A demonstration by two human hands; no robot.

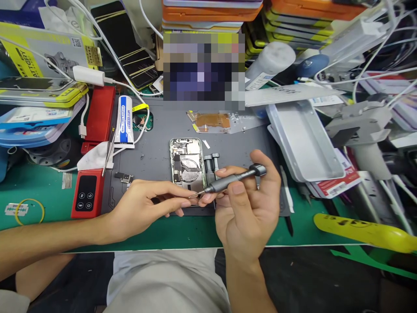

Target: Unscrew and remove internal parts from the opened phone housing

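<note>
A dark grey precision screwdriver (223, 183) is held in my right hand (250, 208), with a finger behind its round end cap. Its thin bit points left and ends at the fingertips of my left hand (140, 206). The left thumb and index finger are pinched around the bit's tip; anything small between them is too hidden to make out. Just behind the hands lies an opened phone (187, 161), its inner parts and round coil showing, its lower end partly covered by my fingers. More dark screwdrivers (211, 161) stand against its right side.
A grey work mat (153, 126) lies on the green table. On the left are a red device (87, 195) with touch buttons and a white-blue tube (124, 121). A clear plastic tray (309, 143) and a yellow-handled tool (361, 230) are on the right. Orange flex parts (211, 123) lie behind the phone.
</note>
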